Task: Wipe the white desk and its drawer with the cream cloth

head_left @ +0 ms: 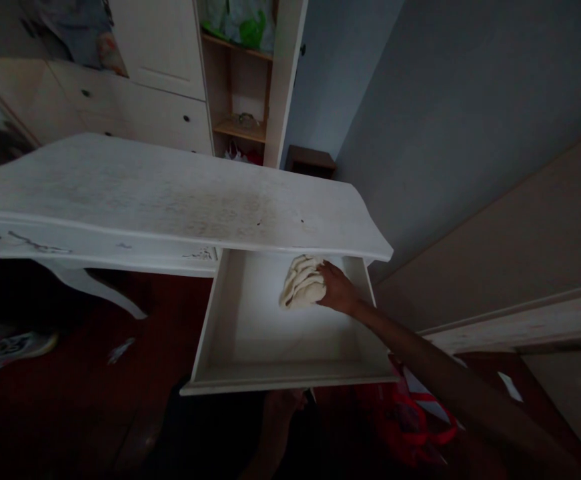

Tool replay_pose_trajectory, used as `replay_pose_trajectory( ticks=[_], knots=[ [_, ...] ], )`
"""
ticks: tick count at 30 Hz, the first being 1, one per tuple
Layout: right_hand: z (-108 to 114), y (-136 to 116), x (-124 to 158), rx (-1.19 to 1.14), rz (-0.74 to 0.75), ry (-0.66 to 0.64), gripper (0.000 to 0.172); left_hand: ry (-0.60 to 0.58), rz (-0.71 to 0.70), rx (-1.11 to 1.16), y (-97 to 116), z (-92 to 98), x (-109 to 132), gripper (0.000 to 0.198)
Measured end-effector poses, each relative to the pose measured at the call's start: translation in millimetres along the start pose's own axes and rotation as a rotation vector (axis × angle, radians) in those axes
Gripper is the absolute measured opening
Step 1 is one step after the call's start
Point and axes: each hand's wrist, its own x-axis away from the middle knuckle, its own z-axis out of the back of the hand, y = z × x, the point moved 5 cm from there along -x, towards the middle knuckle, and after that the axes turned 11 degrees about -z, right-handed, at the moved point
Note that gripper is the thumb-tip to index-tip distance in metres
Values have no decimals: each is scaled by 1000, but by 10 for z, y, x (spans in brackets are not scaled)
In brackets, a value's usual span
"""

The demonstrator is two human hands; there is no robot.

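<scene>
A crumpled cream cloth (303, 283) is inside the pulled-out white drawer (290, 385), toward its back right. My right hand (337, 288) grips the cloth from the right, with its fingers bent around the edge. My left hand (286, 400) is low at the drawer's front edge, near the middle; it is dark and partly hidden by the drawer front, so its fingers are hard to make out. Above the drawer spreads the white table top (170, 187), with dark smudges and worn patches.
Behind the table stand white cabinets (165, 113) and an open shelf (240, 130). A red bag (420, 427) lies on the floor at the lower right. A shoe (13, 352) shows at the far left. The grey wall (460, 120) rises on the right.
</scene>
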Motion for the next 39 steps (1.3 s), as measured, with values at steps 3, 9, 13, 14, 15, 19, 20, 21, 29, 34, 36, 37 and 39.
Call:
replay_pose_trajectory(
  ticks=[3, 9, 13, 14, 15, 19, 20, 21, 29, 34, 36, 37, 39],
  knots=[
    [45, -184, -108, -71, -208, 55, 71, -12, 9, -4, 30, -20, 14, 61],
    [84, -745, -176, -137, -410, 213, 49, -42, 12, 36, 77, -72, 25, 62],
    [-16, -1161, -232, -170, -357, 240, 53, -63, 22, 65, 88, -90, 41, 61],
    [-43, -1277, -255, -173, -324, 227, 53, -67, 25, 72, 92, -93, 44, 61],
    [-66, -1396, -282, -175, -283, 209, 52, -71, 21, 79, 98, -96, 47, 61],
    [-102, -1817, -392, -179, -98, 135, 43, -64, -15, 98, 136, -111, 70, 57],
    [-95, -1873, -416, -179, -77, 128, 40, -60, -15, 115, 137, -119, 78, 56],
    [-83, -1904, -438, -175, -66, 122, 38, -58, -9, 140, 134, -130, 85, 54],
    [20, -1895, -437, -101, 149, 6, 45, 28, 88, 326, 5, -138, 77, 53],
    [13, -1916, -239, -100, 181, 50, 46, 15, 139, 378, -48, -125, 41, 49],
    [-8, -1893, -114, -100, 203, 44, 43, 18, 138, 394, -33, -123, 28, 51],
    [-15, -1859, -45, -111, 205, 34, 42, 12, 132, 393, -19, -124, 22, 52],
    [-13, -1722, 90, -154, 150, 16, 42, -12, 119, 378, 7, -128, 12, 51]
  ],
)
